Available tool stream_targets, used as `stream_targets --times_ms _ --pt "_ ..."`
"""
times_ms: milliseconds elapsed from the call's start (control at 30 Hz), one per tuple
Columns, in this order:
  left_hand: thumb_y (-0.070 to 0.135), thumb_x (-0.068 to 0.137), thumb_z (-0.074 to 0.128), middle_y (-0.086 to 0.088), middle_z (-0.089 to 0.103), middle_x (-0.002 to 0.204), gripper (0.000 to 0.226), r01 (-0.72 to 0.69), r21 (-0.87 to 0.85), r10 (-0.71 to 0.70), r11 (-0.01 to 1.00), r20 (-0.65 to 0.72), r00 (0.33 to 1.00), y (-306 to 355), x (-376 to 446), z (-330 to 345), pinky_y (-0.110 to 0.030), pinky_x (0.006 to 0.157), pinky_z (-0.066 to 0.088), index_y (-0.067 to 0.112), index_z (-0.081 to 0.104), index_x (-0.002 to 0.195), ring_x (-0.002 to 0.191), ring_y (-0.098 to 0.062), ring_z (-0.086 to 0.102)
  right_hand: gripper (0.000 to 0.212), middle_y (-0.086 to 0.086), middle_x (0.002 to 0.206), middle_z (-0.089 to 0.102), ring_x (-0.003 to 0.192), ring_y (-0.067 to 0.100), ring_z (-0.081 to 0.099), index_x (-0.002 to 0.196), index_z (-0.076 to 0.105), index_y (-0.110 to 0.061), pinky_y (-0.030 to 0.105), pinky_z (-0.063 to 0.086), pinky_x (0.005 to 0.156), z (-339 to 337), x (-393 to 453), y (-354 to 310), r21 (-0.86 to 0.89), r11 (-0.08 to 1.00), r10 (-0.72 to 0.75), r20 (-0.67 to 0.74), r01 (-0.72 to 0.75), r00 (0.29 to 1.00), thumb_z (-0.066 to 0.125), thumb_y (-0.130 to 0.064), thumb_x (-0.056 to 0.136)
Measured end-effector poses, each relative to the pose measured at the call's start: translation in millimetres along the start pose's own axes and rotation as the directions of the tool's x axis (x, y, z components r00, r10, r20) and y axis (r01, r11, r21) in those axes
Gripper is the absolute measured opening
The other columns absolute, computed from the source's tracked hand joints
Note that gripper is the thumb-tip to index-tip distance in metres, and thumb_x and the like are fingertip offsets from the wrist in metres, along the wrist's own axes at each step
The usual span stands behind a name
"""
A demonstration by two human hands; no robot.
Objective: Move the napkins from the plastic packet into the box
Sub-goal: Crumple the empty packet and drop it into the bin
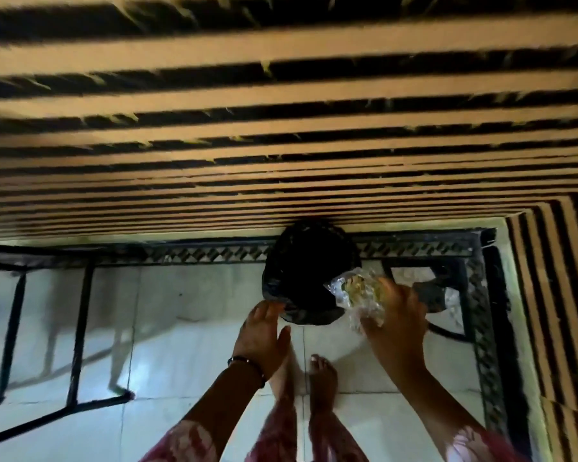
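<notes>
My right hand [396, 315] grips a crumpled clear plastic packet [356, 291] with yellowish print, held just over the right side of a black bin bag [301, 268]. The bag lines a round bin that stands on the floor against a striped wall. My left hand [264, 335] reaches to the bag's near left rim, fingers spread, fingertips touching the black plastic. I cannot tell whether it pinches the rim. No napkins and no box are in view. The picture is blurred by motion.
A wall of tan and dark stripes [281, 128] fills the top and right. Black metal frames [77, 331] stand on the pale tiled floor [181, 328] at left and along the wall. My bare feet [322, 378] stand just behind the bin.
</notes>
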State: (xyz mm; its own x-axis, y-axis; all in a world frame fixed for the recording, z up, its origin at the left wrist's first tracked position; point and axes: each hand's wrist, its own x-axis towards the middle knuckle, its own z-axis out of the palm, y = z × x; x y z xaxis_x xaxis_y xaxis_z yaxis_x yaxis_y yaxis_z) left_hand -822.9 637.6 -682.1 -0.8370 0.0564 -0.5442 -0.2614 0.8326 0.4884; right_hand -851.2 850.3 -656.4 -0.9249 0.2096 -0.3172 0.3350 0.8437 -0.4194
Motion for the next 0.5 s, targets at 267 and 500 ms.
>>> stream_targets --times_ms 267,500 --pt "0.038 0.095 0.035 -0.004 -0.019 0.153 0.073 -0.060 0.340 0.006 0.938 0.159 0.987 -86 117 96 -0.044 0.116 -0.002 0.014 -0.014 0.143 0.144 -0.027 -0.011 0.074 0.021 0.121 0.051 0.108 0.041 0.048 0.132 0.042 -0.015 0.049 0.046 0.083 168 78 28 -0.093 0.993 -0.063 0.068 0.070 0.996 0.077 -0.023 0.067" --pt "0.037 0.094 0.037 0.000 -0.028 0.149 0.073 -0.082 0.367 0.008 0.927 0.200 0.980 -123 159 145 -0.039 0.114 -0.009 0.017 -0.011 0.145 0.143 -0.027 -0.017 0.087 0.023 0.129 0.048 0.113 0.044 0.048 0.137 0.038 -0.008 0.050 0.045 0.087 274 131 44 -0.202 0.979 -0.004 0.158 0.036 0.987 0.077 -0.033 0.064"
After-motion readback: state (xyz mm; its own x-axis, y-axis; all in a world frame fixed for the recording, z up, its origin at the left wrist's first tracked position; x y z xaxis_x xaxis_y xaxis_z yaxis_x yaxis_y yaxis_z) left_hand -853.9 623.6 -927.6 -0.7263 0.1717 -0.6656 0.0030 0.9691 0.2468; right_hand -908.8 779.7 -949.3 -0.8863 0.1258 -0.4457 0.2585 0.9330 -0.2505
